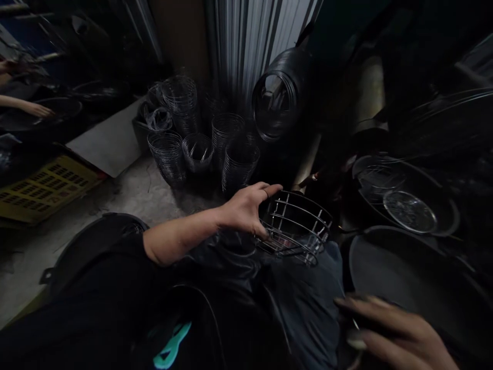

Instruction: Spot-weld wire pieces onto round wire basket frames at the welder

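Observation:
My left hand point(246, 208) grips the rim of a round wire basket-like frame point(296, 228), fingers curled over its near edge. The frame is tilted, resting over my lap on dark trousers. My right hand point(389, 331) sits low at the bottom right, blurred, fingers stretched toward the left and close to a small pale piece I cannot make out. It hovers beside a large dark round pan point(408, 277).
Several stacks of wire rings point(200, 149) stand on the concrete floor ahead. A big black coil of wire point(279, 100) leans by a corrugated wall. A yellow crate point(42, 187) lies left. Another person's hand point(36, 109) shows far left. Dark bowls with a glass lid point(408, 210) sit right.

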`<action>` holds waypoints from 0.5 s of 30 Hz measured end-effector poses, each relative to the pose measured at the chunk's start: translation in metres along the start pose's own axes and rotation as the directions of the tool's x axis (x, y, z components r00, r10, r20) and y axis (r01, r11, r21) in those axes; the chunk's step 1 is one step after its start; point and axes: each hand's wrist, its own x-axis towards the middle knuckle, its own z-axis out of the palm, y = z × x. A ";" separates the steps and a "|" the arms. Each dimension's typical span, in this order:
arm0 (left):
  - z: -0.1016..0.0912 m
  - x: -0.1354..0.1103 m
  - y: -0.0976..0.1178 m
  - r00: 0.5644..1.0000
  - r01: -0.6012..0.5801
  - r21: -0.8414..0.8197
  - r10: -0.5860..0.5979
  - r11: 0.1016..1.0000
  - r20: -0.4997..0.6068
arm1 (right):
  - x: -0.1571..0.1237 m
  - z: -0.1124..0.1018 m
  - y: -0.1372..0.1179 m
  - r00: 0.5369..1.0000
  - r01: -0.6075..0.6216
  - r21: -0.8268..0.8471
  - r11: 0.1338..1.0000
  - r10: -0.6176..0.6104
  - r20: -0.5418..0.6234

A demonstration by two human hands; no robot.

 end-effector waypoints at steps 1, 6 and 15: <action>0.008 0.004 -0.004 1.000 0.005 0.056 -0.005 0.998 -0.003 | 0.019 0.000 -0.016 0.988 0.031 0.002 1.000 -0.031 0.149; 0.039 0.013 -0.022 1.000 -0.010 0.191 0.007 0.982 0.015 | 0.093 0.028 -0.052 0.990 -0.022 0.002 1.000 0.021 0.138; 0.044 0.021 -0.035 0.998 -0.028 0.167 0.037 0.986 -0.052 | 0.090 0.064 -0.008 0.844 0.379 -0.639 0.669 -0.533 -0.057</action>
